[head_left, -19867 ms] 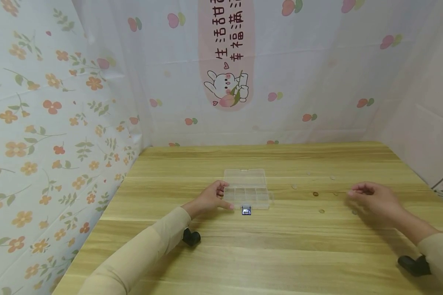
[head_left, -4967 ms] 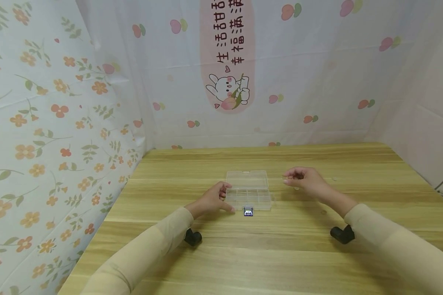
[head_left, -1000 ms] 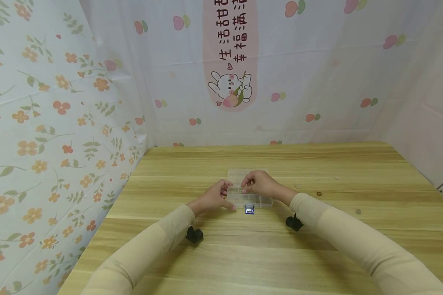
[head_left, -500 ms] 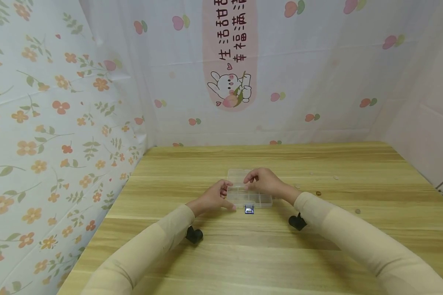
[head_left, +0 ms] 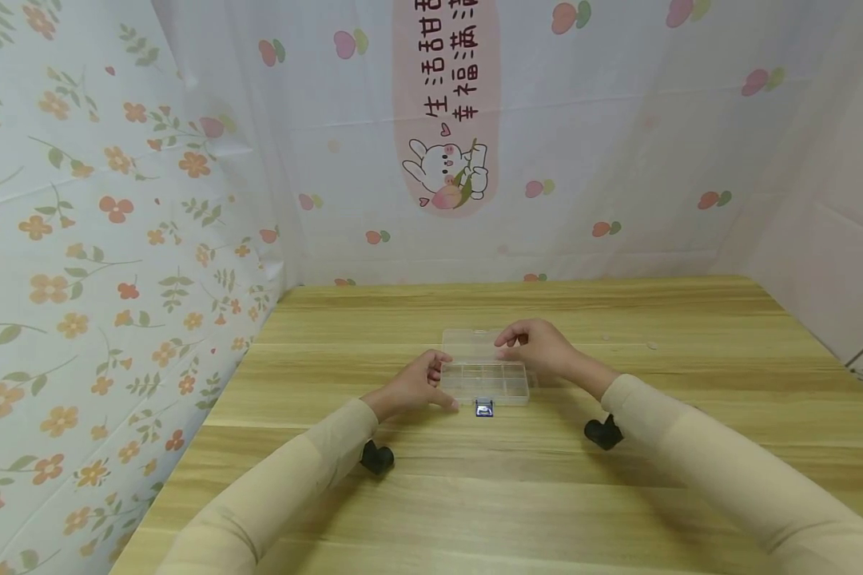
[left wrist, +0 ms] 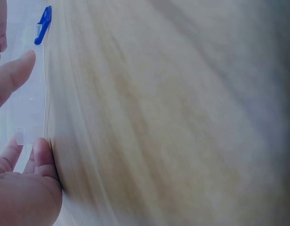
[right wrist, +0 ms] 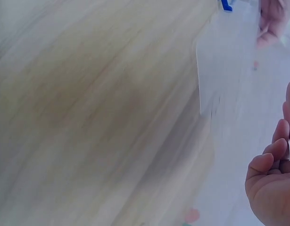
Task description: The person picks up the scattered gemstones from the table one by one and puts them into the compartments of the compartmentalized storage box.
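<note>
In the head view, the clear compartment box (head_left: 505, 399) sits on the counter (head_left: 431, 503), its lid (head_left: 466, 345) laid back, presumably to leave the compartments reachable. The left hand (head_left: 413, 383) grips its left end, probably to stop it sliding. The right hand (head_left: 541, 350) hovers over the lid, thumb and forefinger narrowly apart with nothing visible between.

The left wrist view shows fingers at the box's end, thumb toward the blue latch (left wrist: 43, 25).

In the right wrist view, the fingers curl loosely beside the box.
</note>
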Action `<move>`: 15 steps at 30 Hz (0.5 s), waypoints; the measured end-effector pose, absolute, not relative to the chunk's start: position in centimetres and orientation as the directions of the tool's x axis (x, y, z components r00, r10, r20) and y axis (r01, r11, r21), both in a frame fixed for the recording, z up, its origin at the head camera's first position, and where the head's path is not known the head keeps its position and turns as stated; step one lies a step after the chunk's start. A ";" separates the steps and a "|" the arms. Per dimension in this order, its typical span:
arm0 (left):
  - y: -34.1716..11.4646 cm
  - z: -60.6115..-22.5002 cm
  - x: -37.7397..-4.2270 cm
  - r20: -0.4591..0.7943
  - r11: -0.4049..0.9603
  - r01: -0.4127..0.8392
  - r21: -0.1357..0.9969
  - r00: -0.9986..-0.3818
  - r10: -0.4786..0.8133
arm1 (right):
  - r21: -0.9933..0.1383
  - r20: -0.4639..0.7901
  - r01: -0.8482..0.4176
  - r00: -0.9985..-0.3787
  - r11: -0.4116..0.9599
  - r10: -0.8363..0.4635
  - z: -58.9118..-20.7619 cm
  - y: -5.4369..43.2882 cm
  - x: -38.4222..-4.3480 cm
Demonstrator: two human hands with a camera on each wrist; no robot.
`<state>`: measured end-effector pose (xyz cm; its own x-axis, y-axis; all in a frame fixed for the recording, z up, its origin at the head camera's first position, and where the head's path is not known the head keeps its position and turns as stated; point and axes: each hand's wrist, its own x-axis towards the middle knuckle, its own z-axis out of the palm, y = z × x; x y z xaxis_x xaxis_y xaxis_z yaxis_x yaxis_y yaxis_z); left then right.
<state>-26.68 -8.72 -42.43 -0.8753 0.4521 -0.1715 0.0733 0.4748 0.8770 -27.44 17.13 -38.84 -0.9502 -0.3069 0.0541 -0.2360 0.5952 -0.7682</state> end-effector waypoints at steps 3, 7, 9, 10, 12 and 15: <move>-8.7 -42.4 -26.7 -0.174 0.473 0.070 0.879 -0.874 0.453 | -0.768 0.059 -0.229 -0.955 0.598 -0.290 -38.6 18.0 -27.3; -8.7 -42.3 -26.6 -0.174 0.468 0.067 0.881 -0.875 0.453 | -0.776 0.074 -0.226 -0.960 0.588 -0.272 -38.3 19.4 -27.1; -8.7 -42.3 -26.6 -0.171 0.469 0.070 0.881 -0.875 0.452 | -0.778 0.080 -0.225 -0.961 0.586 -0.263 -38.2 20.1 -27.0; -8.7 -42.3 -26.6 -0.169 0.469 0.072 0.880 -0.876 0.452 | -0.778 0.081 -0.223 -0.963 0.587 -0.257 -38.1 20.5 -26.9; -8.7 -42.3 -26.6 -0.164 0.469 0.077 0.880 -0.877 0.452 | -0.778 0.080 -0.215 -0.966 0.590 -0.246 -37.9 21.2 -26.7; -8.8 -42.3 -26.6 -0.161 0.467 0.080 0.881 -0.877 0.454 | -0.780 0.071 -0.198 -0.970 0.594 -0.231 -37.7 22.3 -26.4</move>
<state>-26.59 -8.76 -42.27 -0.8766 0.4536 -0.1607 0.0801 0.4668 0.8807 -26.39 22.25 -37.71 -0.9703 -0.2311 0.0708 -0.1984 0.5940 -0.7797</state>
